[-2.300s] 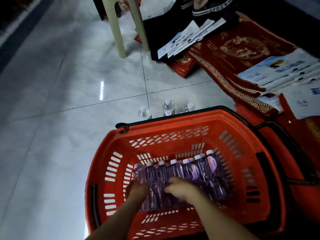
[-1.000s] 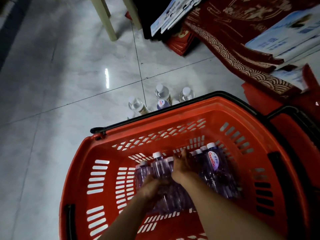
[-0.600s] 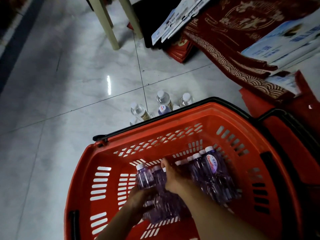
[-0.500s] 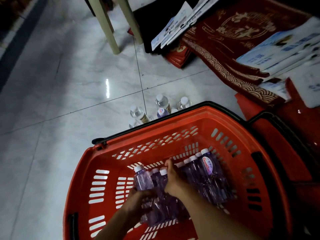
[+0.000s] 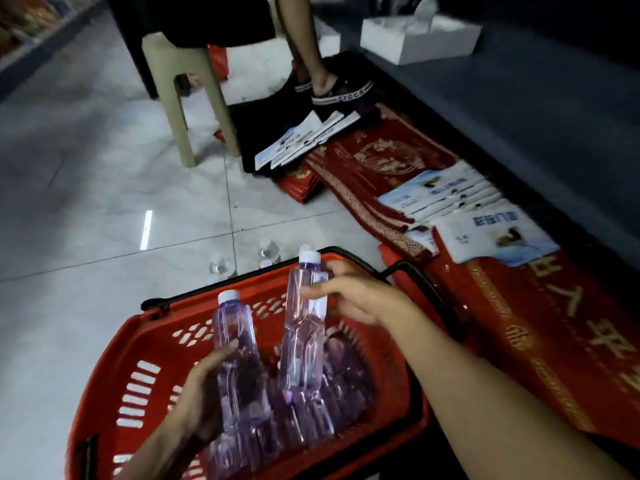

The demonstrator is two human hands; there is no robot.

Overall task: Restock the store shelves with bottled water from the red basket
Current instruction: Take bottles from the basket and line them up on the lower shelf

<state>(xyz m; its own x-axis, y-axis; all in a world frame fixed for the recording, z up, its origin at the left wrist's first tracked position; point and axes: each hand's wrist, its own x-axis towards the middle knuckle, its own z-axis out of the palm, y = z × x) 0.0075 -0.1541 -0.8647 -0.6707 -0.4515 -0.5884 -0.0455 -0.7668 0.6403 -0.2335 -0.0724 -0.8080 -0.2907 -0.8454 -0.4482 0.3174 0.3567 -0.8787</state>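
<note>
Hands both grip: left hand (image 5: 202,403) low on the left bottle (image 5: 235,337), right hand (image 5: 360,296) high on the right bottle (image 5: 304,327) — necks up, above the red basket (image 5: 114,362) holding spare bottles (image 5: 344,372).

Left hand (image 5: 204,400) gripping one bottle (image 5: 235,341), right hand (image 5: 360,296) pinching second bottle (image 5: 304,334), red basket (image 5: 138,341) beneath

The shiny grey floor (image 5: 86,202) holds the red basket (image 5: 114,358). A few small bottles (image 5: 268,250) stand just behind it. A stool (image 5: 180,109) and red mats (image 5: 381,157) sit farther back.
</note>
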